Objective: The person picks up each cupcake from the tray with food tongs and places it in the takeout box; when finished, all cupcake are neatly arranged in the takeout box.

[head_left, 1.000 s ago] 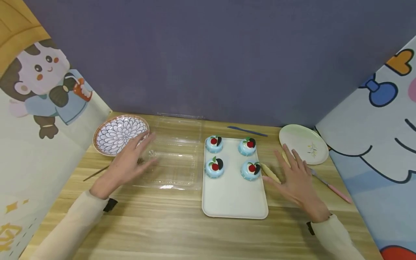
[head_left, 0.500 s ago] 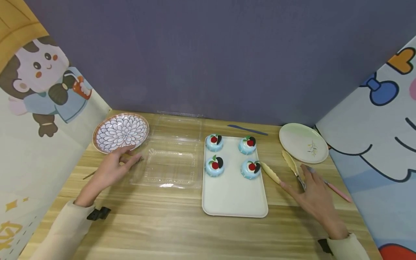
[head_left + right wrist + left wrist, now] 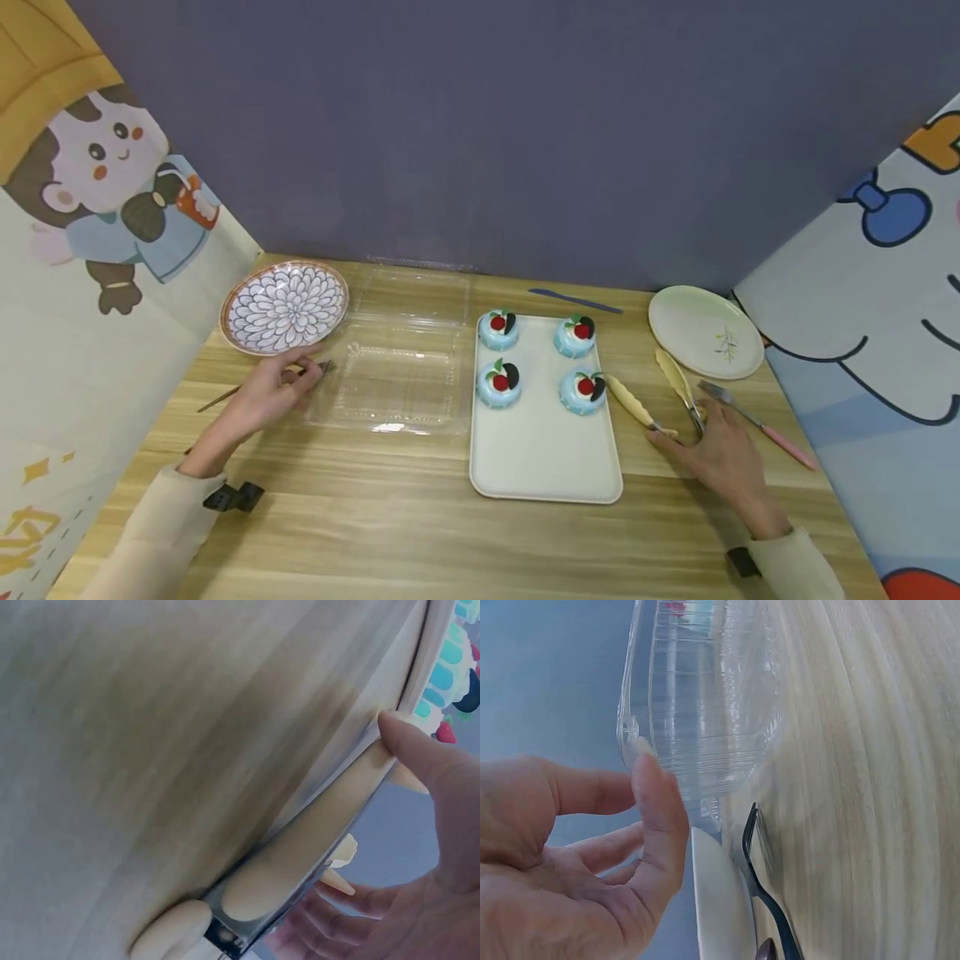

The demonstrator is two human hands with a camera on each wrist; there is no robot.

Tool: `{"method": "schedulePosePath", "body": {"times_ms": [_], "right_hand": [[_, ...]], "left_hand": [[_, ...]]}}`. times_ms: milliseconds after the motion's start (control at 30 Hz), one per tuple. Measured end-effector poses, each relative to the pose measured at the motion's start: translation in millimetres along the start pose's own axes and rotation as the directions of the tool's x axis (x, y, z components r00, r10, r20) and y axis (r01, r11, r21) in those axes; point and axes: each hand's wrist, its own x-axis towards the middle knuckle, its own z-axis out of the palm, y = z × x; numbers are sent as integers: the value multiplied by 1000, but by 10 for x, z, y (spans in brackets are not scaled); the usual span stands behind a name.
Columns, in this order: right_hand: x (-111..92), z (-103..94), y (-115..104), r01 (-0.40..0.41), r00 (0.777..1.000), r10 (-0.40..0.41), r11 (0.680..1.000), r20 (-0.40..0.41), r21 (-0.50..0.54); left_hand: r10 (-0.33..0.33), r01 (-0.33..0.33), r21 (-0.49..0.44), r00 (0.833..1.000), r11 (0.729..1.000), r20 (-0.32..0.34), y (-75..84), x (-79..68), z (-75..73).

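My right hand (image 3: 723, 454) spans a pair of tongs (image 3: 630, 402) with cream tips, lying spread on the table. In the right wrist view the thumb rests on one arm of the tongs (image 3: 292, 847), and the fingers bend along the far side. Above a dark fork (image 3: 769, 896) hovers my left hand (image 3: 266, 392), its fingers loosely bent with thumb and index close together. These fingertips overlap a corner of the clear plastic container (image 3: 705, 712) in the left wrist view, with nothing seen gripped. The container lies lid-open on the table.
A pale tray (image 3: 543, 454) bears several blue cupcakes (image 3: 498, 385) beside the tongs. A flower-patterned plate (image 3: 285, 308) stands back left. Back right are a white plate (image 3: 690, 325) and a pink-handled fork (image 3: 783, 446). A blue knife (image 3: 573, 300) lies by the rear wall.
The right hand moved down and right from above the tongs to around their arms. The left hand lowered and drew back from over the container, its fingers bending.
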Motion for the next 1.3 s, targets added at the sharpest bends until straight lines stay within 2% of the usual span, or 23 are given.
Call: {"method": "schedulePosePath", "body": {"times_ms": [167, 300, 533, 667, 800, 967, 1167, 1300], "right_hand": [[-1, 31, 52, 16, 1000, -15, 999, -25, 33], [-13, 31, 87, 27, 999, -25, 998, -47, 58], [-68, -110, 74, -60, 998, 58, 991, 16, 119], [-98, -242, 35, -73, 997, 76, 992, -26, 100], [-100, -375, -10, -7, 994, 17, 996, -112, 90], [-86, -520, -68, 83, 988, -69, 992, -136, 93], [-70, -631, -167, 182, 979, -175, 982, -102, 57], [-73, -625, -254, 241, 970, -237, 967, -54, 77]], "left_hand": [[-26, 27, -71, 999, 997, 22, -3, 12, 10], [-39, 42, -94, 999, 995, 25, -17, 16, 23], [-42, 45, -98, 999, 994, 30, -29, 13, 33], [-47, 50, -94, 998, 994, 31, -12, -1, 19], [-44, 46, -80, 999, 996, 25, -25, 2, 14], [-35, 37, -79, 999, 996, 24, -70, 27, 27], [-33, 36, -88, 999, 996, 26, -81, 20, 30], [-23, 26, -94, 999, 995, 30, -77, 17, 28]]}}
